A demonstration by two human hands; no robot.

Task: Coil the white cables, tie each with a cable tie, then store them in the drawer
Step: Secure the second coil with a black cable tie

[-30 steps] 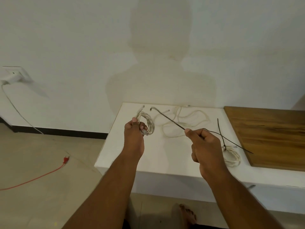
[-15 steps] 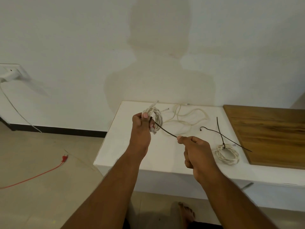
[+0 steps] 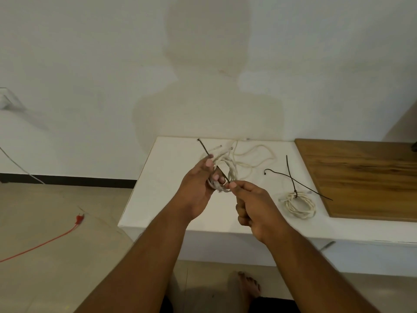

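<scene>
Left hand (image 3: 196,190) fingers grip white cable coil (image 3: 232,171) above worktop (image 3: 171,168); right hand (image 3: 255,206) fingers pinch black cable tie (image 3: 204,147) at coil.

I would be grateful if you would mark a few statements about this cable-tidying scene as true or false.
1. The left hand holds a coil of white cable. True.
2. The right hand is empty. False: it pinches a black cable tie at the coil.
3. A bound coil with a black tie around it lies on the white table. True.
4. The bound coil rests on the wooden board. False: it lies on the white table, beside the board.
5. The red cable lies on the table. False: it lies on the floor, to the left.
</scene>
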